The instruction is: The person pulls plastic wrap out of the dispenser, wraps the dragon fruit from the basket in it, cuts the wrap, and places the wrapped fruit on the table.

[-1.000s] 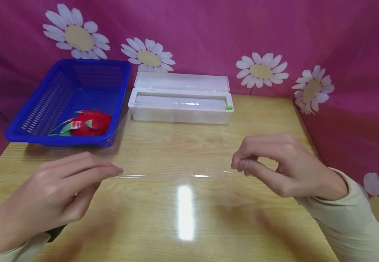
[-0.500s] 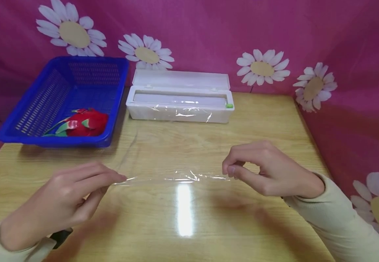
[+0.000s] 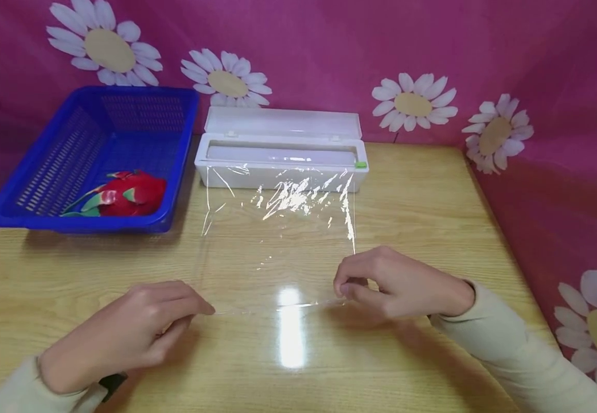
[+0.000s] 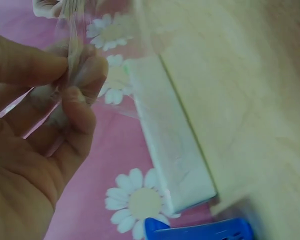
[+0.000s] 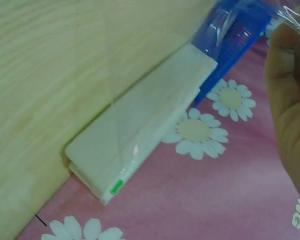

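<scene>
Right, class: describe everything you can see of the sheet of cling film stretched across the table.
The cling film is a thin, clear, shiny sheet, wrinkled and glinting near the white dispenser box it runs out of. It spans from the box toward the person, over the wooden table. Its near edge is pulled taut: the left hand pinches one corner, the right hand pinches the other.

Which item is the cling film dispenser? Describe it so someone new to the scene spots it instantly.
Start at the wooden table and look to its far edge against the pink daisy backdrop. The dispenser is the long white box there, lid open, right of the blue basket holding a red dragon fruit. Only it has a small green slider and clear film running out towards the hands.
</scene>
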{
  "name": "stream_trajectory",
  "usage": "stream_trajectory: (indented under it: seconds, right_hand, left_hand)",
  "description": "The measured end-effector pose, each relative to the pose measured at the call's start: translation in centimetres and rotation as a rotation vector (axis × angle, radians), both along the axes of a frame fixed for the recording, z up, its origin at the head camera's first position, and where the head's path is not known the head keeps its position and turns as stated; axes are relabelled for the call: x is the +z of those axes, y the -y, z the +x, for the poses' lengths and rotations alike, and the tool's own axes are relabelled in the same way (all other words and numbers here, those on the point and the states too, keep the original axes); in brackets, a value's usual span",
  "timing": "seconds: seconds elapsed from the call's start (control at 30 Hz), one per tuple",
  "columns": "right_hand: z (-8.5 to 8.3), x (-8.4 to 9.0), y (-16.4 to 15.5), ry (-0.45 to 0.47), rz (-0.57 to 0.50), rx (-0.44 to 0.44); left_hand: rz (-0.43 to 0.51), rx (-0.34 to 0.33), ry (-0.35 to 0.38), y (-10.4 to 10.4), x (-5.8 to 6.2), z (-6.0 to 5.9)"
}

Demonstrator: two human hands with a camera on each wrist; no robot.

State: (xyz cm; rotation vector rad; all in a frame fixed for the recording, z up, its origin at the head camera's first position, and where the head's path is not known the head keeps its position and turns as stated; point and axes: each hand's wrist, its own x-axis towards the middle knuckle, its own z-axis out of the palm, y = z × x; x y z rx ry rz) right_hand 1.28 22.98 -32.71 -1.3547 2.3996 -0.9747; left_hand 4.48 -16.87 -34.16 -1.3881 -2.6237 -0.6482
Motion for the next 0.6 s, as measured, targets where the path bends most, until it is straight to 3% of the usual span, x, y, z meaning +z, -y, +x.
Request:
stream_trajectory:
  seconds: [0.23,0.4,0.6]
  right_hand:
    - [0.2,-1.6,0.3,0.035,0.085,-0.005]
    - [0.7,-3.2,0.3,0.094,0.097,0.024]
    - [1.0,-4.3,0.4,0.097,0.129,0.061]
  left_hand:
    - [0.008,-0.057,0.062,-0.1,-1.5,-0.3]
    - [-0.010,-0.043,0.118,-0.4,-2.5,-0.4]
    - [-0.007,-0.072,0.117,-0.5,-3.8,-0.6]
